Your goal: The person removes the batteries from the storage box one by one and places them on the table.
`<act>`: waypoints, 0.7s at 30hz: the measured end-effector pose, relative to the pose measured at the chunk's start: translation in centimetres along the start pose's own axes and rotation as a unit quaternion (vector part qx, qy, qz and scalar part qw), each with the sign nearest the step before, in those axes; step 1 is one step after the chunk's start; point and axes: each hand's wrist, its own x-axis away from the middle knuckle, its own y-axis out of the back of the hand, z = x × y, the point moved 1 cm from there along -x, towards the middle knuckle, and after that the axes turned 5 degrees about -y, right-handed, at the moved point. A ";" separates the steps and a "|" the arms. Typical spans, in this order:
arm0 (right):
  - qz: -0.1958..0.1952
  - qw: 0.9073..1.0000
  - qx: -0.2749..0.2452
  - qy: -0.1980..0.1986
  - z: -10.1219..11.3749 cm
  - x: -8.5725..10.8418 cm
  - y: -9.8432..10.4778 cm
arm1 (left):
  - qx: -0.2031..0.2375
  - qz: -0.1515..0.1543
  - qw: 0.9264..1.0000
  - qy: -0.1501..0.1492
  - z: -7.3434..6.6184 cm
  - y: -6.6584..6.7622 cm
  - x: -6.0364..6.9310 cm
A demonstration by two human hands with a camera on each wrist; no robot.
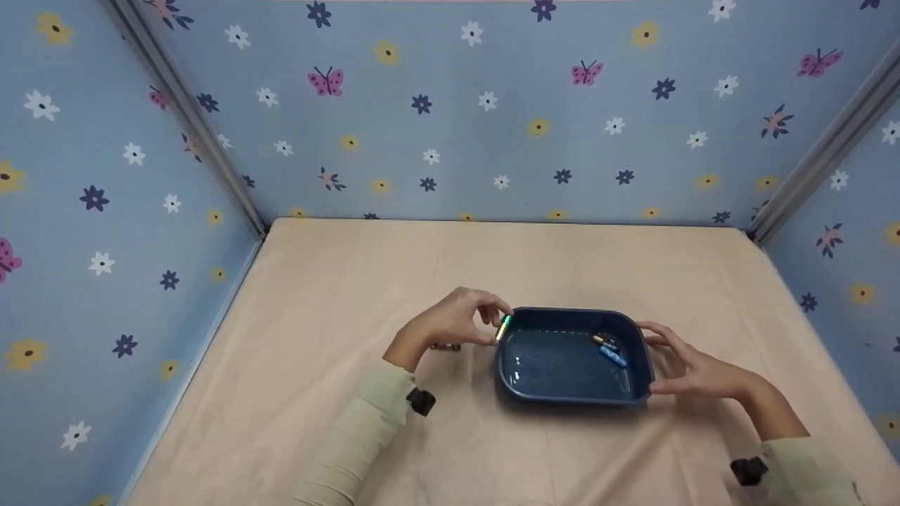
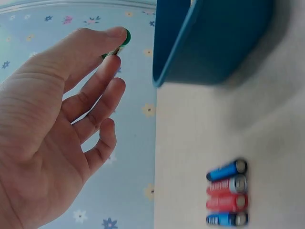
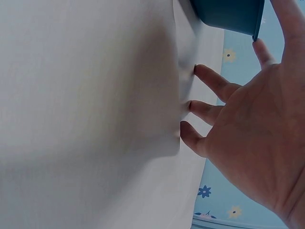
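My left hand (image 1: 460,320) pinches a shiny green battery (image 1: 503,328) between thumb and fingertips, at the left rim of a dark blue rectangular tub (image 1: 562,400). In the left wrist view only the green ends of that battery (image 2: 127,37) show past the fingers. Inside the tub, towards its right side, lie a blue battery (image 1: 613,356) and a darker one with a copper end (image 1: 601,341). My right hand (image 1: 696,369) rests against the tub's right side with spread fingers. One of its fingertips touches the rim in the right wrist view.
Several blue and red batteries (image 2: 228,202) lie side by side on the table left of the tub; the left hand partly covers them in the head view. A pale cloth (image 1: 316,281) with creases covers the table. Flowered blue panels (image 1: 492,140) stand around it.
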 end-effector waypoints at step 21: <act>0.000 1.000 0.006 -0.006 0.0 0.1 0.0 | -0.026 -0.047 0.995 0.080 4.8 2.8 5.6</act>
